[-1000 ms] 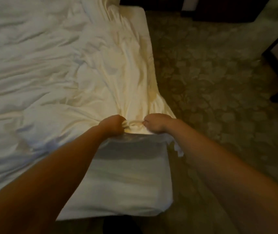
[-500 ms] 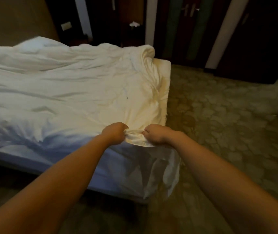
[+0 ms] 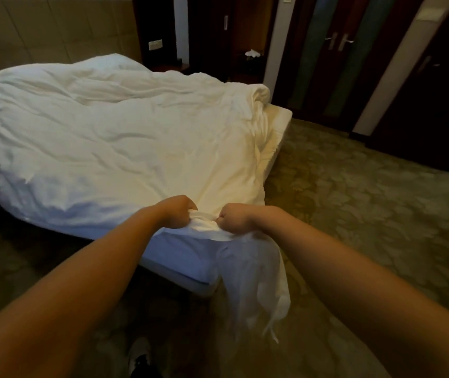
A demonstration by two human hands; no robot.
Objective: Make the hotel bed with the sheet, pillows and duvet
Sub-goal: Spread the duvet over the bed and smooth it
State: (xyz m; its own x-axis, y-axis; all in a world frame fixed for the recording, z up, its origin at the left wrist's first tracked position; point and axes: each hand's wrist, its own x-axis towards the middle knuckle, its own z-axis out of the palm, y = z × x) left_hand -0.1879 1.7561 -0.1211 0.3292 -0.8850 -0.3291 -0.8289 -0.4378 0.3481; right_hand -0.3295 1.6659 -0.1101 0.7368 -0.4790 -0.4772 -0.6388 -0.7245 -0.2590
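Observation:
A white, wrinkled duvet (image 3: pixel 114 132) covers most of the bed. At the bed's near right corner my left hand (image 3: pixel 175 211) and my right hand (image 3: pixel 235 218) grip a bunched corner of the duvet, fists close together. Loose white fabric (image 3: pixel 258 282) hangs from that corner down toward the floor. The mattress (image 3: pixel 279 124) shows bare along the right edge and under my hands. No pillows can be seen.
Patterned carpet (image 3: pixel 354 214) stretches to the right of the bed. Dark wooden doors with handles (image 3: pixel 337 42) and white pillars stand at the back. A padded headboard wall (image 3: pixel 40 31) rises at the far left. My shoe (image 3: pixel 138 353) is near the bed corner.
My view has risen and pulled back from the bed, so the whole duvet and the room show. Both hands keep gripping the same corner, and more fabric hangs off it.

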